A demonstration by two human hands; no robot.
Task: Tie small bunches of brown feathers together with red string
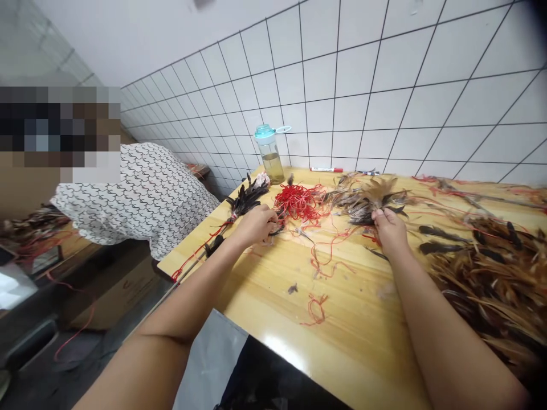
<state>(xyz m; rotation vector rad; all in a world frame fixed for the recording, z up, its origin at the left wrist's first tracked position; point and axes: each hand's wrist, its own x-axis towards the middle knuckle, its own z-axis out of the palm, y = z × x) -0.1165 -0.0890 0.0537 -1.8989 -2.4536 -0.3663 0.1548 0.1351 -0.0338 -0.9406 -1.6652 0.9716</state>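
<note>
My left hand [255, 224] lies on the wooden table [342, 319], fingers curled around something dark beside a tangle of red thread [299, 203]; what it grips is hidden. A bundle of dark feathers [244, 199] tied with red thread lies just left of it. My right hand [390, 226] is closed in a pinch on brown feathers [367, 200] from the pile at the middle of the table. Loose red thread pieces [317, 308] lie between my arms.
A large heap of brown and black feathers [491, 267] covers the right side. A water bottle with a teal lid [270, 155] and a red marker [327, 169] stand near the tiled wall. A person in a patterned shirt [145, 193] works at the left.
</note>
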